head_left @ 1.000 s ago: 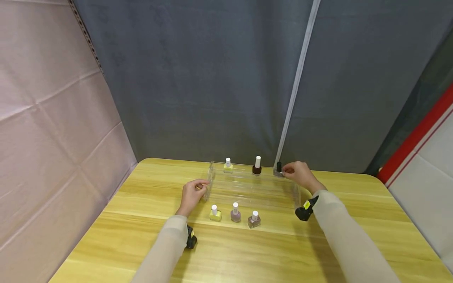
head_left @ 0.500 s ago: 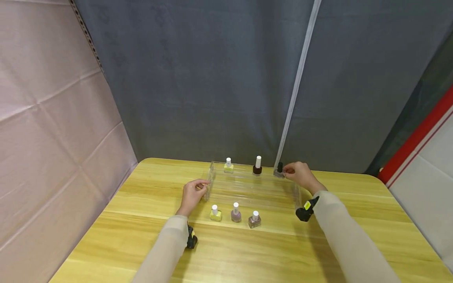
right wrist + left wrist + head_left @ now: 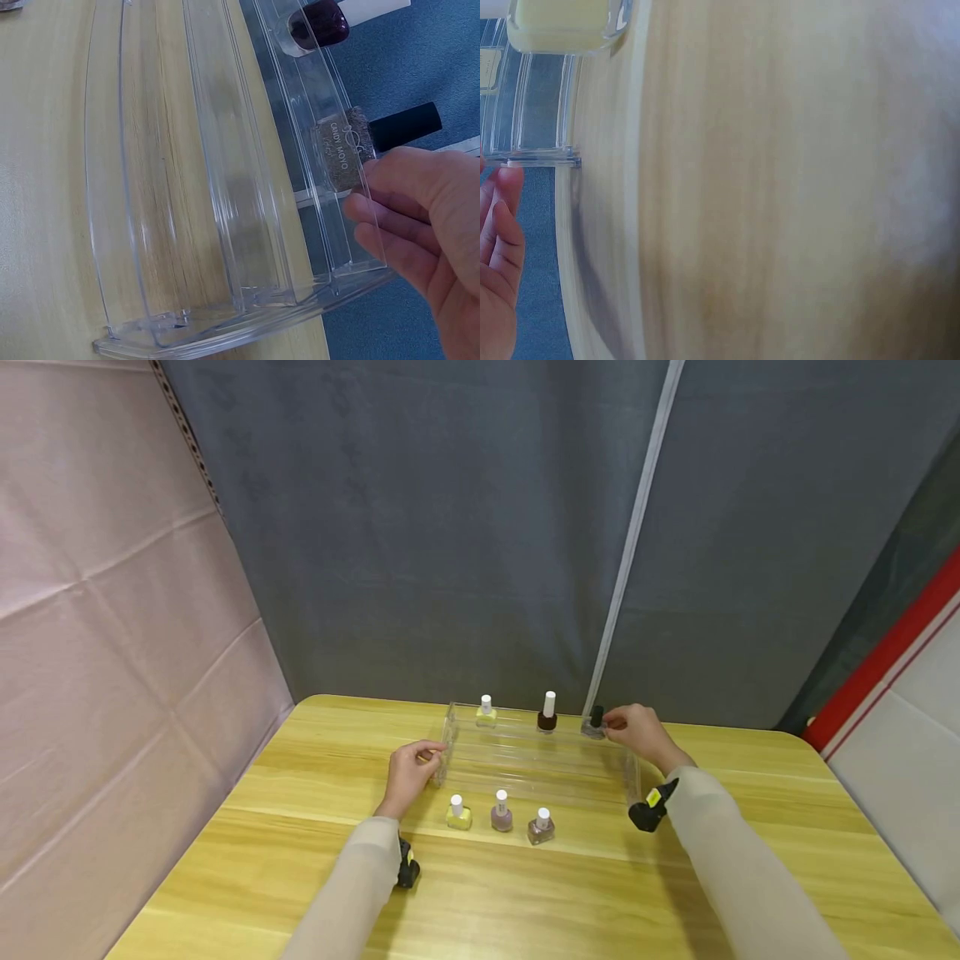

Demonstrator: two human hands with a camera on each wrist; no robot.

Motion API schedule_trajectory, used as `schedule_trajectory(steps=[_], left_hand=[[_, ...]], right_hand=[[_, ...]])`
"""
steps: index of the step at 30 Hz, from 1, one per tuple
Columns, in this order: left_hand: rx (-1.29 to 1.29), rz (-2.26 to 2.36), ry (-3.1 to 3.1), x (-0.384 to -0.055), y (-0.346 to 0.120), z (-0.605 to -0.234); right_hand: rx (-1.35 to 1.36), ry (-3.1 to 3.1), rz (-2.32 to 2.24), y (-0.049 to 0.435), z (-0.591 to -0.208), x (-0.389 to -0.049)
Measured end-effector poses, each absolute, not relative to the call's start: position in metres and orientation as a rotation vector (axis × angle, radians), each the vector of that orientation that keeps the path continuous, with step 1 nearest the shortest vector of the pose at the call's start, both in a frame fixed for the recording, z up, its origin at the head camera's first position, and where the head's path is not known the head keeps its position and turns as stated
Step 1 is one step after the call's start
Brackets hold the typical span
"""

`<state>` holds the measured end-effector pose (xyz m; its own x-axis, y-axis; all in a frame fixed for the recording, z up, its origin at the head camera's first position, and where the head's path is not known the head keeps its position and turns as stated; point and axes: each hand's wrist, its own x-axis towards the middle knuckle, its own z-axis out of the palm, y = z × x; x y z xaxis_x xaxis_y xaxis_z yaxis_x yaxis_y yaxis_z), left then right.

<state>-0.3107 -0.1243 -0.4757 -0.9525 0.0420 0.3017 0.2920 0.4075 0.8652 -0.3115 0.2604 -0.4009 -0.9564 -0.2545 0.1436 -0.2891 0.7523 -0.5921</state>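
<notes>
A clear acrylic display rack [image 3: 517, 789] with tiers stands on the wooden table. On its left side, my left hand [image 3: 408, 775] holds the end panel between thumb and fingertips; the left wrist view shows the fingers [image 3: 506, 225] at that panel. At the top tier's right end, my right hand [image 3: 641, 733] pinches a glittery nail polish bottle [image 3: 345, 150] with a black cap, which leans slightly. Left of it on that tier stand a dark nail polish bottle [image 3: 547, 721] with a white cap and a pale yellow nail polish bottle [image 3: 486, 716].
In front of the rack, a yellow nail polish bottle [image 3: 459, 817], a mauve one [image 3: 502, 817] and a brownish glittery one [image 3: 541, 832] stand in a row on the table [image 3: 480, 902]. A grey curtain [image 3: 450, 568] hangs behind the table's back edge.
The black-capped bottle's cap tips slightly to the right under my right fingers. Otherwise both hands, the rack and the other bottles stay in place.
</notes>
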Motion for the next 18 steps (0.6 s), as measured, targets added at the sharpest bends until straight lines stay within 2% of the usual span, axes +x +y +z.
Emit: schedule_trajectory(steps=[18], left_hand=[[-0.318, -1.552, -2.429, -0.31, -0.1225, -0.4757]], right_hand=[[0.425, -2.906, 0.98, 0.264, -0.4003, -0.3097]])
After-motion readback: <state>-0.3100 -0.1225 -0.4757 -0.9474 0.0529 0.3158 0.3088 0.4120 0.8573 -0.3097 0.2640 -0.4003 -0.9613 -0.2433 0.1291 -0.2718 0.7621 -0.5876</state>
